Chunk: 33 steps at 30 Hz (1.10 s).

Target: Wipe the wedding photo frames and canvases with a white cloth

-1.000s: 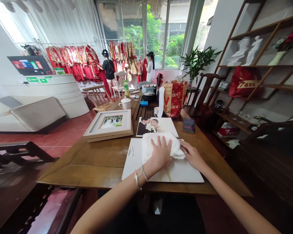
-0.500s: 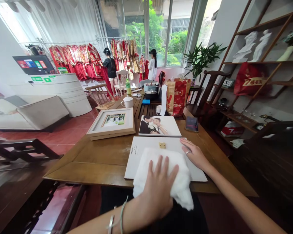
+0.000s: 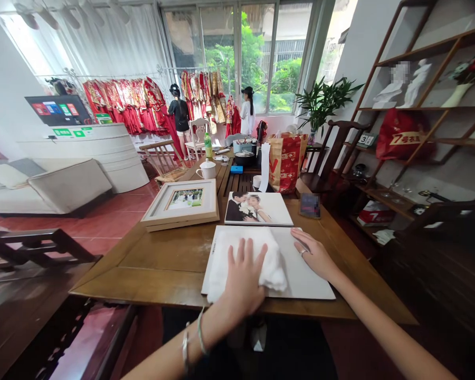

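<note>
White rectangular panel [image 3: 304, 279], just inside six-o'clock edge of brown wooden bench [image 3: 154, 279]; open room toward nine. Left hand [image 3: 242, 279], fingers wide, flat on white fabric cloth [image 3: 275, 266] atop panel; right hand [image 3: 315, 257], fingers extended, at two o'clock.

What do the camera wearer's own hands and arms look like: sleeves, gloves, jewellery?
No sleeves or gloves show. The left hand has a silvery bangle and a pale greenish bracelet at its wrist; the right hand wears a silvery ring.
</note>
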Tool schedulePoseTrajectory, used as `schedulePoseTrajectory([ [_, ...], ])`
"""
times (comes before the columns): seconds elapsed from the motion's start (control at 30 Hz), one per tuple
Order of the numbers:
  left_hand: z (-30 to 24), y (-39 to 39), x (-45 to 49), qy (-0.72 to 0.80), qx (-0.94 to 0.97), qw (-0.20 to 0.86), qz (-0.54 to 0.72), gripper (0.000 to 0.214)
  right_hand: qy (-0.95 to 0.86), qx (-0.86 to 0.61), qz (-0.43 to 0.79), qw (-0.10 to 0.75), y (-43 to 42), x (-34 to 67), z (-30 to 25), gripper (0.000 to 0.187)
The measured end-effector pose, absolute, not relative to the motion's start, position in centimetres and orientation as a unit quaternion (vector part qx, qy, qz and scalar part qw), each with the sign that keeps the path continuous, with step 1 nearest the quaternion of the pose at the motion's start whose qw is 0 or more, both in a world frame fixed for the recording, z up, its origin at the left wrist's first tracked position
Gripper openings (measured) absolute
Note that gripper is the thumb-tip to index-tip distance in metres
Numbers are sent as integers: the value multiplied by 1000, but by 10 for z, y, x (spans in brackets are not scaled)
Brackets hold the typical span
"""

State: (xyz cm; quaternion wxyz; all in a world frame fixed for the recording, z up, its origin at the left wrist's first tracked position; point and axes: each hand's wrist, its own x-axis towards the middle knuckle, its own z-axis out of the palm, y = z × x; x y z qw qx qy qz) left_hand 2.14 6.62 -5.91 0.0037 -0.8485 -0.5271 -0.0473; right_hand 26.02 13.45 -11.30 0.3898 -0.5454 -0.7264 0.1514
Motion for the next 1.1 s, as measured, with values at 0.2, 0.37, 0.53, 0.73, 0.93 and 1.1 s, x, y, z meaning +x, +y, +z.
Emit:
schedulePoseTrajectory([
  [0.2,-65,7,-5,-483,-874,-30,-42,99,-720,-543,158,402,134,260,-114,35],
  [0.37,-51,36,-19,-490,-871,-21,-36,87,-718,-548,160,398,134,259,-113,36],
  [0.53,-44,106,-16,-522,-852,19,-26,76,-723,-549,156,390,133,260,-112,37],
  [0.73,-47,124,-18,-549,-835,37,-35,73,-721,-543,161,399,133,260,-112,36],
  [0.93,-47,57,-26,-537,-843,5,-19,86,-715,-546,165,405,132,259,-111,35],
  [1.1,-40,16,-32,-521,-853,-34,-2,97,-718,-551,159,395,132,258,-111,36],
])
